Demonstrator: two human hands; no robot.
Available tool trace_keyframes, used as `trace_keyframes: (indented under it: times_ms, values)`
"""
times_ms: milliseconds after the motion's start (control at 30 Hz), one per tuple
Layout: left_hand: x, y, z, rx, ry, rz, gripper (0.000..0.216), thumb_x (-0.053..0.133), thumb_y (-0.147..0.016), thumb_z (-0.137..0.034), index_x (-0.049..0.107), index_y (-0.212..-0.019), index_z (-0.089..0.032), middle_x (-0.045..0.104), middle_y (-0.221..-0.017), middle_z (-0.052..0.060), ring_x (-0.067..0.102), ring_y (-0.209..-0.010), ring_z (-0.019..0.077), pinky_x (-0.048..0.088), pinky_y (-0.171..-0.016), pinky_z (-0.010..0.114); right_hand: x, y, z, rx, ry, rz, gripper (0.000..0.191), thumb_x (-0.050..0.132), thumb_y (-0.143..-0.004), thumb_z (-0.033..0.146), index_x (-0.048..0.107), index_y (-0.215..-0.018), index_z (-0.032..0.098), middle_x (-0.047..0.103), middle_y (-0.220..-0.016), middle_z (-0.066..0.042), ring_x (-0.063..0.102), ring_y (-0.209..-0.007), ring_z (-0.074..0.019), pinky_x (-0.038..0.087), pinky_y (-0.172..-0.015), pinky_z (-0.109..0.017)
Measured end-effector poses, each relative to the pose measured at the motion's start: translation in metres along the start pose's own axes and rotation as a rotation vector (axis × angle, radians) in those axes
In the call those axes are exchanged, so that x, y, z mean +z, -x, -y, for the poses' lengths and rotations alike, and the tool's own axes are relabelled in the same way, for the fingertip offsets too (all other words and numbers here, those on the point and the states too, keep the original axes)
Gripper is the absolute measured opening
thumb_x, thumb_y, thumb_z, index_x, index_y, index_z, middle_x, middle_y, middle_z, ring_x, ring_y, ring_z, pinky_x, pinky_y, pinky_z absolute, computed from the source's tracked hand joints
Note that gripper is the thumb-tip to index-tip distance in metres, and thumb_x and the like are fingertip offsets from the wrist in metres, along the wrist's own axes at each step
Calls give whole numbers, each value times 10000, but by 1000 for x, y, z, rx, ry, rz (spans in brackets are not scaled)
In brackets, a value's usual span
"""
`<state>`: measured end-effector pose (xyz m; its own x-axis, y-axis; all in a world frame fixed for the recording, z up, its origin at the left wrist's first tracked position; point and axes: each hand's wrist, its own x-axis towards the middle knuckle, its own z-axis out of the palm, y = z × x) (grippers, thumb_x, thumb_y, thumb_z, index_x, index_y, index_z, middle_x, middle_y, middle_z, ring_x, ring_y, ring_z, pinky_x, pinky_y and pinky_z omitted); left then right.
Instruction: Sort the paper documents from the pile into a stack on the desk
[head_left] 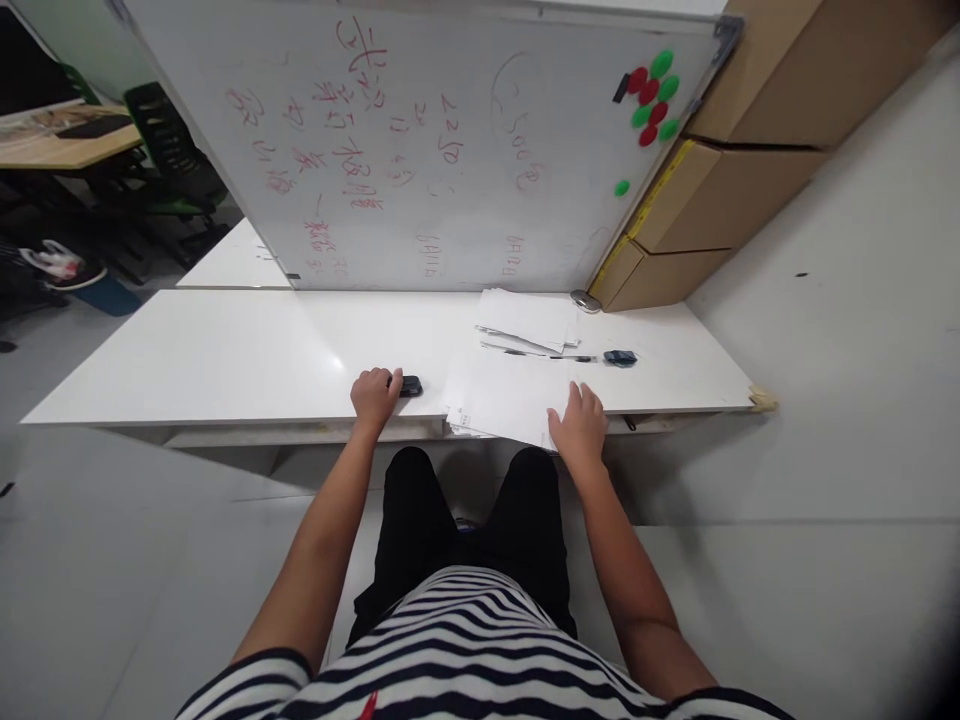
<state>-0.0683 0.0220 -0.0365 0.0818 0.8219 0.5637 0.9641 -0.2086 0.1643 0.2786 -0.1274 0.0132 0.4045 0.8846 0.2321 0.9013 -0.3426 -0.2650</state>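
Note:
My left hand [374,396] rests near the front edge of the white table [225,355], its fingers curled round one end of a small black object [409,385]. Fingers stretched flat, my right hand [579,422] lies on a stack of white paper sheets [499,395] at the table's front edge. A second pile of sheets [532,322] lies farther back. A pen [559,357] and a small dark blue object [620,357] lie to the right of the stack.
A whiteboard [420,140] with red writing and red and green magnets [651,100] stands along the table's back. Cardboard boxes [720,190] are stacked at the right. A round metal object [585,300] lies by them. Chairs and a wooden desk [60,140] stand at the far left.

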Motion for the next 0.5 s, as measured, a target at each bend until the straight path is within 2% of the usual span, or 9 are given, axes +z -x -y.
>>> trace_keyframes:
  times_ms: [67,100,267,433,500]
  values:
    - [1,0,0,-12,1,1,444,367,-948,-433,507,-600,-195,562,-650,68,498,-689,196,211,-596,328,0,-12,4,-37,58,-26,603,482,-880,369,361,-1415,117,306,-1506,-211,250,-1379,-388,345,-1014,-547]
    - [1,0,0,-19,4,7,445,367,-946,-436,510,-601,-195,565,-654,70,498,-692,198,209,-596,329,0,-20,8,-61,65,-31,594,469,-889,382,358,-1415,130,288,-1515,-201,223,-1391,-385,340,-1017,-551]
    - [4,-2,1,-44,39,43,446,354,-944,-443,533,-619,-195,573,-673,84,503,-730,214,213,-608,335,16,-96,32,-248,48,10,468,309,-959,322,395,-1387,154,385,-1472,-149,280,-1375,-294,345,-1042,-452]
    - [5,-2,0,-65,25,56,438,352,-942,-443,549,-634,-201,577,-680,87,504,-738,219,228,-619,341,41,-170,41,-305,224,266,488,343,-955,287,327,-1424,152,288,-1530,-151,234,-1401,-295,338,-1039,-439]
    - [5,-2,0,-61,3,53,438,352,-944,-442,554,-638,-203,578,-677,87,506,-731,218,236,-622,342,45,-185,38,-324,287,357,460,361,-954,292,367,-1391,150,359,-1484,-171,315,-1361,-296,367,-1003,-426]
